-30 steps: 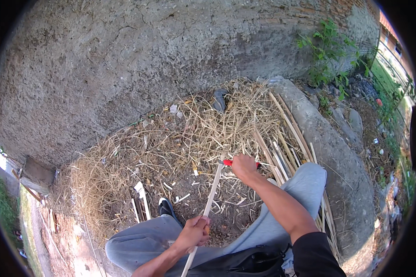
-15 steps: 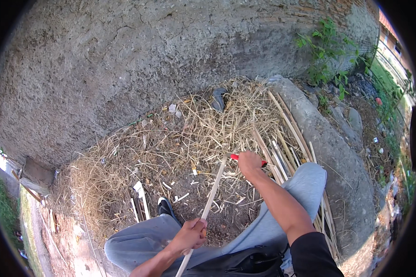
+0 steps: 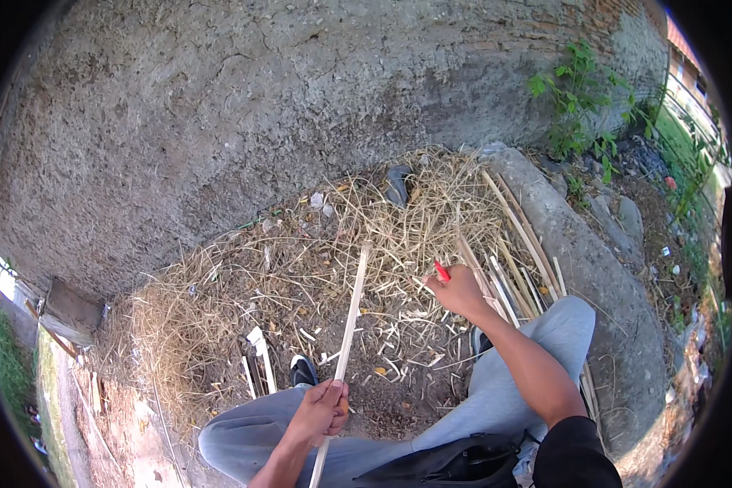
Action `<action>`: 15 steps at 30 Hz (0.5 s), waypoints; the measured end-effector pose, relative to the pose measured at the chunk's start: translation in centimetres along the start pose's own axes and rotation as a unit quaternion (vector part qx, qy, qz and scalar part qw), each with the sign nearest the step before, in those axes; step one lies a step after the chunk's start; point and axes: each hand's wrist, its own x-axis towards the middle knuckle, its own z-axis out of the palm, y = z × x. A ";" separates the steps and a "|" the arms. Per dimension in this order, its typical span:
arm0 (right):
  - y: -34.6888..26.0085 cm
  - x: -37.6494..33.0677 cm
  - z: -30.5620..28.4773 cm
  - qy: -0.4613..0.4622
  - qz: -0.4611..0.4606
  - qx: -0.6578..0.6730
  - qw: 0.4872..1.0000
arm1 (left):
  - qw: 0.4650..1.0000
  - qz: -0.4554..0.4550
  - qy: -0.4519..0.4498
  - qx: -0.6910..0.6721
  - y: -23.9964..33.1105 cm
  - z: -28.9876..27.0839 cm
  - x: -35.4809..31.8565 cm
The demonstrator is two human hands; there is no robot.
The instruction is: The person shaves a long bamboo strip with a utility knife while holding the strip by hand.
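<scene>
Strip (image 3: 352, 317) — bottom end cropped; red tool (image 3: 442, 271) — partly hidden.

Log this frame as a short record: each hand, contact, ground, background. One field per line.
Left hand: closed around a long pale strip
Right hand: closed on a red tool, mostly hidden by the grip
Tool-strip contact: none; tool is to the right of the strip
Ground: dry straw, scattered pale shavings
Right side: long sticks lying beside a stone ledge
Background: rough grey wall, green plant at its right
</scene>
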 end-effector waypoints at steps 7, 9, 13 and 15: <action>-3.2 -3.4 -0.5 -0.125 -0.040 0.240 0.962 | 1.000 -0.002 -0.009 0.004 0.5 2.3 1.2; -3.4 -4.0 0.9 -0.105 -0.068 0.311 0.942 | 0.998 -0.022 -0.061 -0.008 1.9 3.3 1.7; -6.5 -5.4 -1.9 -0.172 -0.046 0.383 0.906 | 0.987 -0.044 -0.153 -0.026 4.7 3.8 3.0; -6.3 -5.0 -1.4 -0.155 -0.035 0.412 0.897 | 0.982 -0.045 -0.181 -0.028 6.3 4.7 3.6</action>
